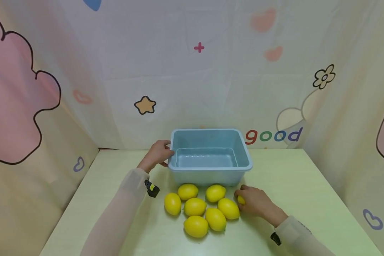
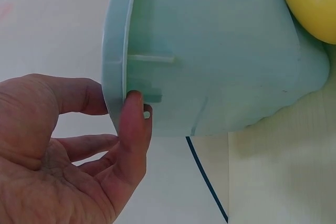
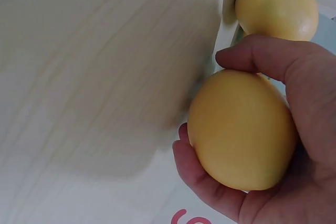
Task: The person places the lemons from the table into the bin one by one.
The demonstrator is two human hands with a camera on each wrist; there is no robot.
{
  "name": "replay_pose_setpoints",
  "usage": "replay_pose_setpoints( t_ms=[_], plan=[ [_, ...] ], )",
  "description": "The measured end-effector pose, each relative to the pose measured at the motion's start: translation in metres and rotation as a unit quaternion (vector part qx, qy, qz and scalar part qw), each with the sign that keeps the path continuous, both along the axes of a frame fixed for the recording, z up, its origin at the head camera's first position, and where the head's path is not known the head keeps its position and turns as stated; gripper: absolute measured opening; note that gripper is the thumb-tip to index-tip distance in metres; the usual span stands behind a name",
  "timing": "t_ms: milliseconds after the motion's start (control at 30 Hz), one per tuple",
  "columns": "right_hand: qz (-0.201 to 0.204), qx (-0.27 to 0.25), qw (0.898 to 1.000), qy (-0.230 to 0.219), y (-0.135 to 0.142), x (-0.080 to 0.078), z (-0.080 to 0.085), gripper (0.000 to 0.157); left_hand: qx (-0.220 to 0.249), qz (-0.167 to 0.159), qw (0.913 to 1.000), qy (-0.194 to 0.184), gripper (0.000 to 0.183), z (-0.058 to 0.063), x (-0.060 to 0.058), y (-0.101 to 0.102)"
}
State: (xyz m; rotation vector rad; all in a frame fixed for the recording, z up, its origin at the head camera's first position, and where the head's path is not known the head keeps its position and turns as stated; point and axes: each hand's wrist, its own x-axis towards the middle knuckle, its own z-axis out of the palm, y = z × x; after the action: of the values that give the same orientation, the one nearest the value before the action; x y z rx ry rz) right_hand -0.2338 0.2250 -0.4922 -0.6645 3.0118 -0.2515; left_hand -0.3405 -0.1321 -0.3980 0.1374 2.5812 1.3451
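At the left, we find the left hand [image 1: 156, 153] gripping the near-left side of the pale blue basin [image 1: 208, 177], its fingers bent around the lip. An uneven pull there could, in our judgement, tip or skew the basin, since we see no hand on its opposite side. Next comes the leftmost lemon [image 1: 172, 204], lying on the counter [image 1: 281, 170] just in front of the basin's left corner; should the basin slide toward us, its wall could push this one away. Six other loose lemons [image 1: 195, 207] spread rightward in a close group before the basin, and because they are rounded, a knock on one might send its neighbours rolling. At the right, beside that group, the right hand [image 1: 256, 202] is curled around a held lemon [image 3: 241, 129], in front of the basin's right corner. We judge that its smooth-looking skin could slip if those fingers squeeze unevenly, and that a low sweep leftward could bump the nearest loose fruit or the basin's front wall.
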Motion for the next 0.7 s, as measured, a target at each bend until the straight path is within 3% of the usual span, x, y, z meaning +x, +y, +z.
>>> replay_pose_setpoints(
  t_ms=[400, 700],
  plan=[
    [-0.015, 0.014, 1.0, 0.016, 0.002, 0.006, 0.013, 0.021, 0.0, 0.005, 1.0, -0.004, 0.056, 0.0, 0.001, 0.001],
    [0.002, 0.0, 0.999, 0.044, -0.003, 0.012, 0.031, 0.026, -0.003, 0.006, 1.0, -0.001, 0.056, 0.0, 0.001, 0.002]
  ],
)
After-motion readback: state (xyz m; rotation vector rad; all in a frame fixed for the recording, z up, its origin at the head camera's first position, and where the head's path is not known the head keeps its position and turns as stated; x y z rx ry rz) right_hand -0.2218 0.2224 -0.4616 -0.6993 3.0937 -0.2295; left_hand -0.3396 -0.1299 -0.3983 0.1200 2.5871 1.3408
